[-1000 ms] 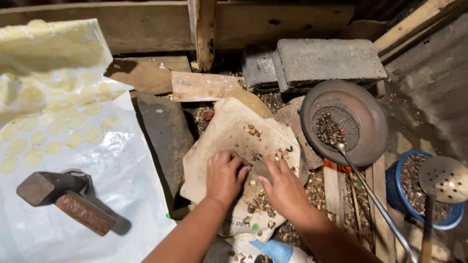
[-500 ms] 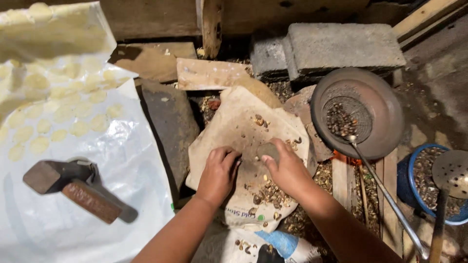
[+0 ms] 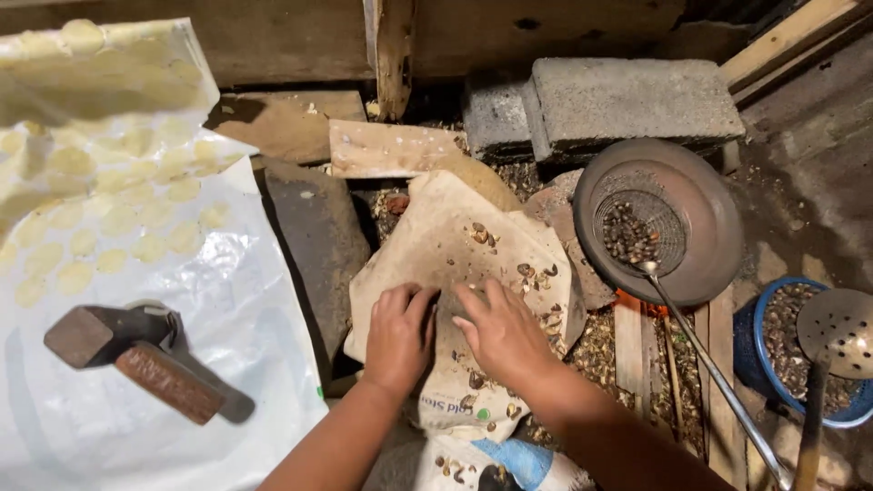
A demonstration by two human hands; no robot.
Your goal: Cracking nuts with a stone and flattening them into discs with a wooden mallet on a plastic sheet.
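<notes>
Head view: both hands are laid palm down on a dirty tan sack (image 3: 455, 245) spread over a stone on the ground. Left hand (image 3: 397, 336) is pressed flat near the sack's lower left edge, fingers together and slightly curled, nothing clasped in it. Right hand (image 3: 500, 332) is spread open just beside it, fingertips touching the sack's middle; whether a nut is pinched beneath them cannot be told. Small brown nuts (image 3: 482, 235) and broken shells are scattered over the sack, thickest toward its right edge and along its lower end, where printed plastic shows.

The sack is judged soft, limp and light, creased in several folds; it would likely sag and spill its load if lifted by one corner, so two opposite edges are the better hold. The nuts are judged small, hard and apt to roll, best pinched singly between fingertips or swept together with a flat palm. The shells look brittle and sharp-edged.

At the sack's right edge a dark pan (image 3: 705, 218) is seen, with a wire skimmer (image 3: 637, 232) full of nuts resting in it. A blue bowl (image 3: 755, 336) of nuts and a perforated ladle (image 3: 837, 332) lie at the far right. On a white plastic sheet (image 3: 182, 364) to the left a hammer (image 3: 136, 359) is lying, well apart from both hands. Concrete blocks (image 3: 627, 100) are set beyond the pan.
</notes>
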